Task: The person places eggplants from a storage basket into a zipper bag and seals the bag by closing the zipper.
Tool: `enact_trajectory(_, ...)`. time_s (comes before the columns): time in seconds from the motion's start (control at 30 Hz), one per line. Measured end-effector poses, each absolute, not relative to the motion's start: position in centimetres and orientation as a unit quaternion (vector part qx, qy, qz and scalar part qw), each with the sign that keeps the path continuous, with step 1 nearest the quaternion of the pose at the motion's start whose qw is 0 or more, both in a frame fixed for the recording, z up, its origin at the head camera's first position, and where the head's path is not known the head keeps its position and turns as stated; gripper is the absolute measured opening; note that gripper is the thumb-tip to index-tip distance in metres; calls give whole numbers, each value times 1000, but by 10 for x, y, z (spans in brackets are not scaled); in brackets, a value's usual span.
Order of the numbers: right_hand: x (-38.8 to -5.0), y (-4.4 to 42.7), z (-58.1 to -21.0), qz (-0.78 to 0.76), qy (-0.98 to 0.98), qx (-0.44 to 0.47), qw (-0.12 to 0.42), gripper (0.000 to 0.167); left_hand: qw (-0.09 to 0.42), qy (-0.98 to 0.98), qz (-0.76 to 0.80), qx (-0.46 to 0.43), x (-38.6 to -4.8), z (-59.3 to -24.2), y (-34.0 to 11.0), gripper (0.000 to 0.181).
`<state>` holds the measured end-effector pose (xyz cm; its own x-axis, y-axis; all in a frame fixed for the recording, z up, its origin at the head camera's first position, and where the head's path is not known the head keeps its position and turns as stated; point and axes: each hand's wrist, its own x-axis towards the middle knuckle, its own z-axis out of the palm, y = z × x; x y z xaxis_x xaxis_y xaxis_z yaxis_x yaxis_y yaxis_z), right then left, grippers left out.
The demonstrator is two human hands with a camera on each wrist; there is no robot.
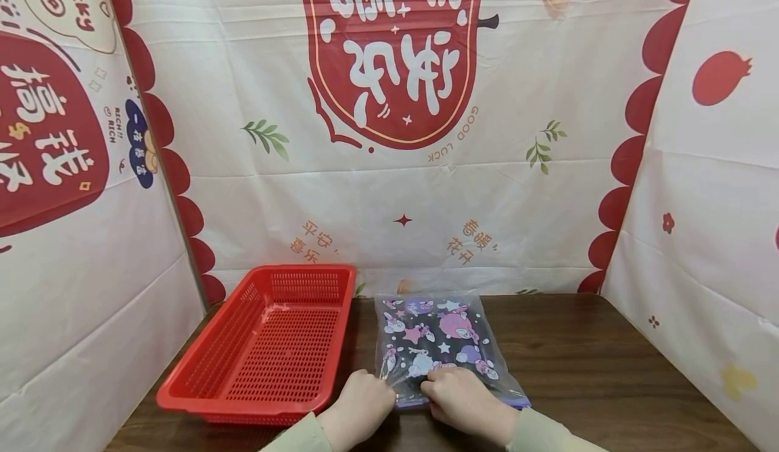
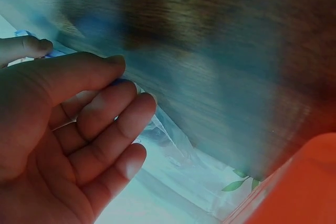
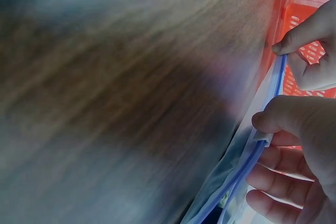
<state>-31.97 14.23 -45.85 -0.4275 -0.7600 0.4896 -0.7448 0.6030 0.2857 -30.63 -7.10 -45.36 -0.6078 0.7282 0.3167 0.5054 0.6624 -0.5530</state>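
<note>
A clear zip bag (image 1: 447,323) printed with cartoon figures and stars lies flat on the table, its purple-blue zip edge (image 1: 414,403) toward me. My left hand (image 1: 365,401) pinches the left end of that edge between thumb and index finger. Close beside it, my right hand (image 1: 468,401) pinches a small whitish slider (image 3: 263,137) on the zip. In the right wrist view, the zip strips part below the slider and run together above it, toward the left hand. Whether anything lies inside the bag I cannot tell.
A red perforated plastic basket (image 1: 286,354) stands left of the bag, close to my left hand. The dark wooden table (image 1: 584,371) extends to the right. Printed white cloth (image 1: 377,195) hangs at the back and both sides.
</note>
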Motion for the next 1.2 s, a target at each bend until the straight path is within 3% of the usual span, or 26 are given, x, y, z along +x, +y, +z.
enact_trajectory(0.3, -314, 143, -464, -4, -848, 448, 282, 27, 235, -876, 213, -364, -301, -458, -74, 23)
enact_trajectory(0.67, -317, 144, -461, -13, -850, 442, 287, 27, 274, -867, 217, -355, -303, -459, -75, 25)
enact_trajectory(1.2, -318, 149, -461, -8, -859, 431, 277, 25, 246, -881, 208, -347, -306, -453, -73, 23)
